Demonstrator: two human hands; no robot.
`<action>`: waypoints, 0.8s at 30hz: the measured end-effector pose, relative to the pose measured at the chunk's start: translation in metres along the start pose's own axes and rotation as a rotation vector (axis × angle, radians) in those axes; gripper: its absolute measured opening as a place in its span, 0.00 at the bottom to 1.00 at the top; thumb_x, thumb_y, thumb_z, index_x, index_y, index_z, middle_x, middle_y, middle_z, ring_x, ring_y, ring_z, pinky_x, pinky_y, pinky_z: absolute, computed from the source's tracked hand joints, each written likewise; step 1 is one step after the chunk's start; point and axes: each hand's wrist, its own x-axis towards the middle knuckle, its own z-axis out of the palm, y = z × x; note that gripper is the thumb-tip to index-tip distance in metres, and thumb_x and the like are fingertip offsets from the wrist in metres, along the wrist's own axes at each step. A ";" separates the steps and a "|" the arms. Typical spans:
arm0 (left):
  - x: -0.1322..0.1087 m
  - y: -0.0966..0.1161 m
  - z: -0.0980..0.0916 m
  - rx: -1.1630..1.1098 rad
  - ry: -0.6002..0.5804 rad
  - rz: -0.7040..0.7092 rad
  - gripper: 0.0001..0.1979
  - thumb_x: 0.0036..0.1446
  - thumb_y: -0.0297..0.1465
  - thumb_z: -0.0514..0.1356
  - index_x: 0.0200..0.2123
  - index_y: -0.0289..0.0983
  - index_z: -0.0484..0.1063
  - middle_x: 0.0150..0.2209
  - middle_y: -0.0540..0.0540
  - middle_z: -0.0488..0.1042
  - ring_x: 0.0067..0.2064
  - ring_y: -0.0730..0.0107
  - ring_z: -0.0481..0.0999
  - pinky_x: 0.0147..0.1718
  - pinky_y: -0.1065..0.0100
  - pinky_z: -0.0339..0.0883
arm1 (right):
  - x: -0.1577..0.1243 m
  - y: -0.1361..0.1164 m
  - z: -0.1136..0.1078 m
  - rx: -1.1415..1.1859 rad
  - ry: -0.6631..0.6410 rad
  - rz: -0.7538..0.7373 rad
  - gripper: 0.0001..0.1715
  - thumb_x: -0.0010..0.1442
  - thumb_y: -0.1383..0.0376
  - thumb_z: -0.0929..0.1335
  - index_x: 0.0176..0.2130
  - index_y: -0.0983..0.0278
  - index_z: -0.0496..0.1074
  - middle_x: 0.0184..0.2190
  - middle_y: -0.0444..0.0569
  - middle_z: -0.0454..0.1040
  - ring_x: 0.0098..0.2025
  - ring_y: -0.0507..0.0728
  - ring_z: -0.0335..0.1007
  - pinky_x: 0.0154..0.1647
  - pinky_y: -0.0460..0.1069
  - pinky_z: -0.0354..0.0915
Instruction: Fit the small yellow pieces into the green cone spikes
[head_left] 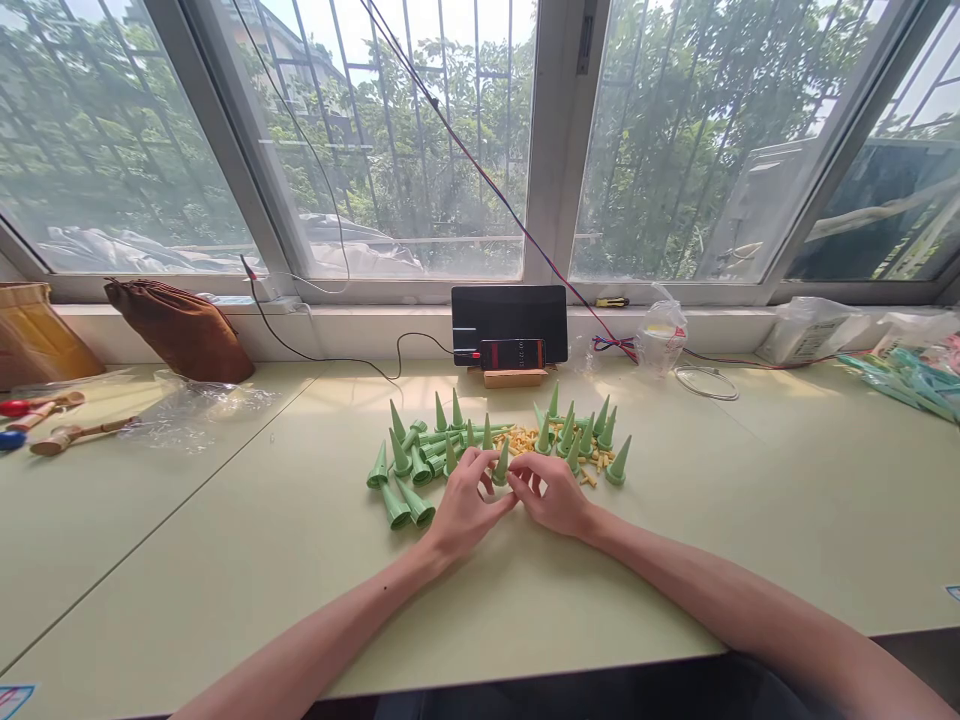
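Note:
Between my two hands a green plastic cone (502, 464) points upward. My left hand (469, 508) is closed round its near left side, thumb reaching toward the base. My right hand (553, 492) is closed in a pinch at the cone's right, with its fingertips close to the base; what they hold, if anything, is too small to make out. Just beyond the hands lies a pile of small yellow pegs (525, 440). More green cones stand at the right (619, 462), while at the left several green cones (415, 502) lie on their sides.
A phone (513, 354) leans in a wooden stand (514, 379) before a black tablet (469, 310). On the left are a brown pouch (184, 330) and wooden toys (64, 440). A plastic cup (663, 338) and coiled cable (706, 384) sit at the back right of the table (750, 500).

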 end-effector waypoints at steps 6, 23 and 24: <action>0.000 0.000 0.001 -0.009 0.007 0.000 0.17 0.53 0.31 0.62 0.47 0.41 0.68 0.42 0.47 0.65 0.34 0.73 0.72 0.26 0.72 0.71 | -0.001 0.002 0.002 0.013 0.016 -0.001 0.04 0.63 0.64 0.65 0.39 0.62 0.68 0.30 0.46 0.73 0.27 0.51 0.70 0.25 0.45 0.67; 0.000 -0.001 0.002 -0.062 0.011 0.021 0.19 0.53 0.33 0.62 0.49 0.42 0.68 0.42 0.47 0.64 0.36 0.71 0.72 0.25 0.72 0.73 | 0.001 -0.002 -0.001 0.027 0.012 -0.023 0.02 0.63 0.67 0.63 0.38 0.62 0.66 0.28 0.45 0.71 0.25 0.50 0.66 0.25 0.45 0.66; 0.000 0.000 0.002 -0.066 0.011 0.021 0.18 0.53 0.34 0.62 0.49 0.42 0.68 0.42 0.47 0.64 0.36 0.71 0.72 0.25 0.72 0.74 | 0.001 -0.002 -0.001 0.029 0.011 -0.025 0.02 0.63 0.67 0.63 0.38 0.62 0.66 0.28 0.45 0.71 0.25 0.50 0.66 0.25 0.45 0.66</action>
